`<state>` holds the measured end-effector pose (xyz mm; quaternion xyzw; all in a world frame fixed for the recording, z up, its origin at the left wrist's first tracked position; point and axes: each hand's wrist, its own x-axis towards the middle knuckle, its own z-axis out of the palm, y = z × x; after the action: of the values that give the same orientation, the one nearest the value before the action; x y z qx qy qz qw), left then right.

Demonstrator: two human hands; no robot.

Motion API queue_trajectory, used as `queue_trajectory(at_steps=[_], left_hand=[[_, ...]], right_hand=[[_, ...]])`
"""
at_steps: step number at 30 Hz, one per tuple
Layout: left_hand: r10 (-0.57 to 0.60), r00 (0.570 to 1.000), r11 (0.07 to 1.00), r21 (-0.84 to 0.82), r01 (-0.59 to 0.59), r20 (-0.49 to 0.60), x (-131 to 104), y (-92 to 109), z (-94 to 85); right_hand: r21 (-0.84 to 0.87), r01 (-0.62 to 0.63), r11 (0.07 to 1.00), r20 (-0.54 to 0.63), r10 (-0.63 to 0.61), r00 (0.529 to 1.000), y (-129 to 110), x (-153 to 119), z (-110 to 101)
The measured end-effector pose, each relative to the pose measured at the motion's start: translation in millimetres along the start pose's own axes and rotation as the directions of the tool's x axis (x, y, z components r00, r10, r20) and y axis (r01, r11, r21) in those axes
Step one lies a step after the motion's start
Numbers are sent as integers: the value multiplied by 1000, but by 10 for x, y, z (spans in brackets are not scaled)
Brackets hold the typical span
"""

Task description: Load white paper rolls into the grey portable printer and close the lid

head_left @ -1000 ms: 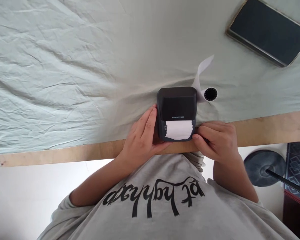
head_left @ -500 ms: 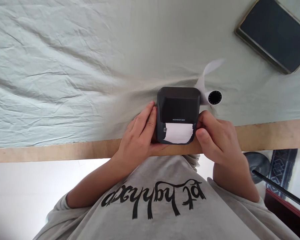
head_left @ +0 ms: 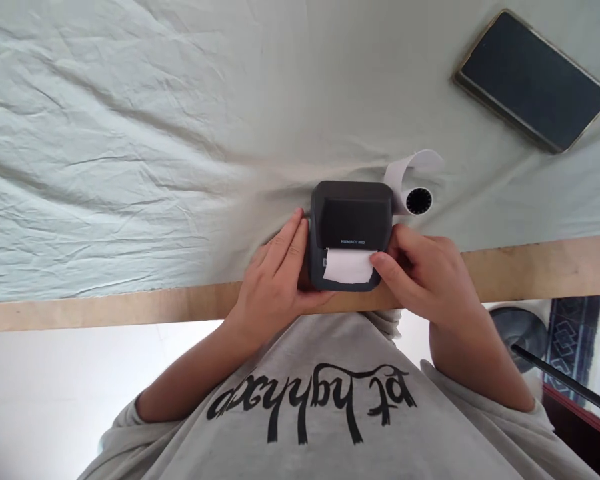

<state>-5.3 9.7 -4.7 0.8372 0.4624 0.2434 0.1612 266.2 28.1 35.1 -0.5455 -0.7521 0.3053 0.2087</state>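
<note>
A black label printer point(head_left: 355, 217) marked NIIMBOT sits at the table's near edge, with white label paper point(head_left: 347, 267) sticking out of its front slot. My left hand point(head_left: 275, 270) holds the printer's left side, fingers laid along it and thumb at the front lower edge. My right hand point(head_left: 425, 267) grips the right side, its fingers curled there and partly hidden, while the thumb tip rests at the right edge of the protruding paper. Just beyond that hand stands a paper roll point(head_left: 419, 201) with a dark core, its loose strip curling up behind the printer.
A dark-screened phone point(head_left: 533, 80) lies at the far right on the wrinkled pale green cloth point(head_left: 155, 133). A wooden table edge point(head_left: 545, 267) runs along the front. Below, at the right, is a round black base point(head_left: 517, 330) with a pole.
My right thumb has moved left from beside the printer onto the paper's edge. The loose strip of the roll has curled over. The view has shifted slightly.
</note>
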Motion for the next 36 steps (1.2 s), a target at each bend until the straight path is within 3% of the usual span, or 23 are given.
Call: queue_trajectory(at_steps=[6,10,14,18,21,24,27,32,36], left_hand=[[8,1000,1000,24,-7,-16,-1,-7,19],[15,1000,1000,21,-15,-16,5,-9,28],[-5,1000,1000,3,5,-2,-3,-8,36],[-12,1000,1000,-14,12,11,-15,-10,35],[1,1000,1000,-13,-1,6,-20,-9,31],[-9,1000,1000,-24,9,12,-16,-7,21],[-12,1000,1000,-25,12,18,-6,-9,9],[18,1000,1000,-14,-17,15,6,-21,2],[18,1000,1000,-8,-18,26,10,-21,-4]], right_hand=[[130,-24,991,-194,49,980,-127,26,59],[135,-51,989,-244,83,966,-184,20,32],[30,-68,997,-299,74,951,-274,93,-47],[-175,-6,984,-365,-59,929,-383,234,-156],[-245,21,969,-304,-97,948,-385,322,-205],[-326,107,939,-138,-159,978,-304,389,-205],[-414,205,887,-7,-228,974,-217,456,-170],[-505,307,806,97,-300,949,-198,589,-71],[-411,279,868,113,-256,960,-339,645,-153]])
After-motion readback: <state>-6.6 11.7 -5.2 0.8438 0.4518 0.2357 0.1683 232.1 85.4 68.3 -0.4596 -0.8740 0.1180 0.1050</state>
